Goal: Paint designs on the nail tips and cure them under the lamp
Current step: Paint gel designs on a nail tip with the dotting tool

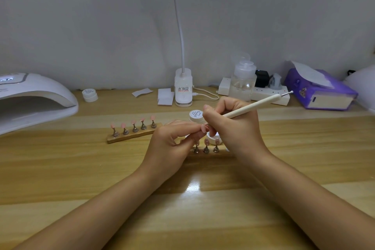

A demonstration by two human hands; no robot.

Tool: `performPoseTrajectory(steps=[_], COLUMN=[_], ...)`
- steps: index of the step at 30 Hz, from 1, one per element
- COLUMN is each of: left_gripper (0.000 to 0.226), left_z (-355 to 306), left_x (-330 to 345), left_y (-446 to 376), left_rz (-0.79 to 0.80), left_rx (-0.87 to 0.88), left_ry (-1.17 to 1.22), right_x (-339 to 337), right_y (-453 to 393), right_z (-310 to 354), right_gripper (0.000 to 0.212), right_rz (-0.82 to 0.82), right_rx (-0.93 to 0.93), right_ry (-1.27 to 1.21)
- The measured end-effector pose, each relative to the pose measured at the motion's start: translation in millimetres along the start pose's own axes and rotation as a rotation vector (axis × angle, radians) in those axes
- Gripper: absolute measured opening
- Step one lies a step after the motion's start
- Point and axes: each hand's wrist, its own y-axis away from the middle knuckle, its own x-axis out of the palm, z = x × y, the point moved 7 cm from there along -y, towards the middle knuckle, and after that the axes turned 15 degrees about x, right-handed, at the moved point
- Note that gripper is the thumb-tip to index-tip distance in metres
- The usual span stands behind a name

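Painting underway: my left hand (172, 138) pinches a nail tip (203, 128) mid-worktop, my right hand (231, 126) grips the dotting pen (253, 106) on it. Next, I judge, curing in the far-left lamp (34, 97).

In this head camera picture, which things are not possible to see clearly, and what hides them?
- Working tip of the cream pen-shaped tool, head view: hidden behind the right hand.
- Design on the pink nail tip pinched by the left hand: too small.
- Near wooden strip of nail stands: both ends covered by the hands.
- White dome curing lamp: cut by the left edge.
- Small white jar's label: too small to read.
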Motion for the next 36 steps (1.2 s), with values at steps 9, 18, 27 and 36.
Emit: performPoseTrajectory(steps=[9, 18, 27, 36], left_gripper=[0.02, 0.021, 0.023, 0.021], left_z=[-1.0, 1.3, 0.5, 0.2], left_x=[0.2, 0.6, 0.5, 0.4], left_y=[-0.4, 0.6, 0.2, -0.4], left_rz=[-0.002, -0.009, -0.003, -0.003], left_rx=[0.017, 0.006, 0.006, -0.001], left_ry=[0.009, 0.02, 0.02, 0.007], right_x=[-0.4, 0.1, 0.2, -0.1], right_y=[-1.0, -1.0, -1.3, -1.4], right_z=[0.3, -0.5, -1.2, -0.5], right_gripper=[0.041, 0.037, 0.038, 0.037], right_rz=[0.001, 0.004, 0.011, 0.015], right_rx=[-0.014, 0.0, -0.002, -0.011], right_ry=[0.01, 0.009, -0.002, -0.002])
